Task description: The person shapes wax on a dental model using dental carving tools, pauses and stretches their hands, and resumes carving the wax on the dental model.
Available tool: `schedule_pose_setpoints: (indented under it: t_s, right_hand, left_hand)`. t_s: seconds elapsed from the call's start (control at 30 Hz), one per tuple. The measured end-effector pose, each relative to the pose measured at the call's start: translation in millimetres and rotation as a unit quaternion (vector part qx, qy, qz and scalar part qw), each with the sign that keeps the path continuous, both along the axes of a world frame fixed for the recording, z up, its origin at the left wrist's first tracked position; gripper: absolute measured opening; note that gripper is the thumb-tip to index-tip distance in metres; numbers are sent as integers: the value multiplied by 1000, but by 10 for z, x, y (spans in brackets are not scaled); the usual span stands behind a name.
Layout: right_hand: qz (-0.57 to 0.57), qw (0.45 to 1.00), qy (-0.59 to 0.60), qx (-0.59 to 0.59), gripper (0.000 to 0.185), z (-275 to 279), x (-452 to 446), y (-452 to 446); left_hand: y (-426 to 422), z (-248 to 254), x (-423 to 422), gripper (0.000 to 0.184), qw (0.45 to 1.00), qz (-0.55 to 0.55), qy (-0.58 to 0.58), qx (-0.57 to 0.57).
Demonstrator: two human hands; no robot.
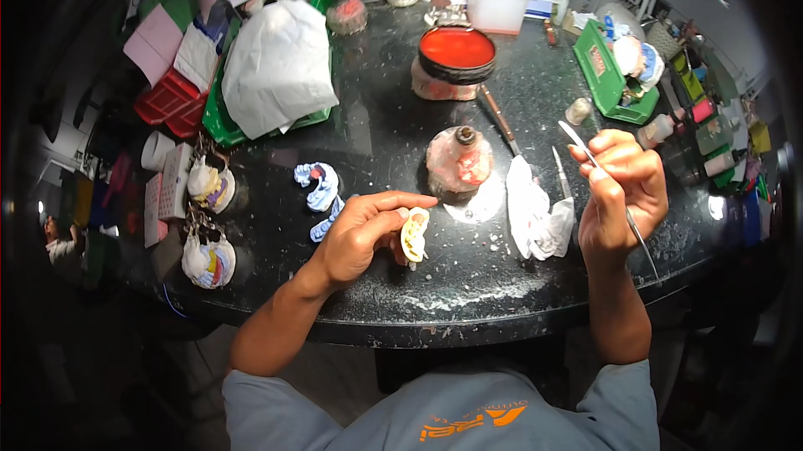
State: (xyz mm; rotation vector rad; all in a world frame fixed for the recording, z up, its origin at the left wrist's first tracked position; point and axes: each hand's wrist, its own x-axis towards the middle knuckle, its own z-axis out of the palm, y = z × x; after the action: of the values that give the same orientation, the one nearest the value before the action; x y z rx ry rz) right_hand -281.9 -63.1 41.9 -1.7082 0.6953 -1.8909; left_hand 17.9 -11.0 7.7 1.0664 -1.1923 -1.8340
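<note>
Between the fingers of my left hand [361,235] is a small curved dental piece [414,235], yellowish and white, held over the front of the black worktop; the index finger stretches out above it. My right hand [623,192] is raised at the right, its fingers closed round a thin metal tool [633,229] that slants from upper left to lower right. A stained burner [460,160] stands between and beyond the hands. Right of it lie a crumpled white cloth [533,215], a pointed metal tool [561,173] and a wooden-handled knife [499,119].
A round dish of red wax [457,51] sits behind the burner. Blue moulds [318,188] and mounted dental models [209,260] stand at the left. Green trays [604,66] flank the worktop [368,137], the left one under white paper [280,66]. A small jar [577,112] stands near my right hand.
</note>
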Motion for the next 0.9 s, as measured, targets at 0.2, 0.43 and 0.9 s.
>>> schedule_pose_setpoints:
  t_s: [0.2, 0.43, 0.9]
  right_hand:
    - [-37, 997, 14, 66, 13, -55, -184, -211]
    - [-40, 973, 188, 130, 5, 9, -214, -254]
    - [-74, 868, 491, 23, 19, -355, -167, -176]
  left_hand:
    - [-25, 45, -49, 50, 999, -17, -25, -38]
    - [101, -3, -175, 51, 975, 49, -126, -179]
    - [122, -185, -217, 44, 852, 98, -325, -398]
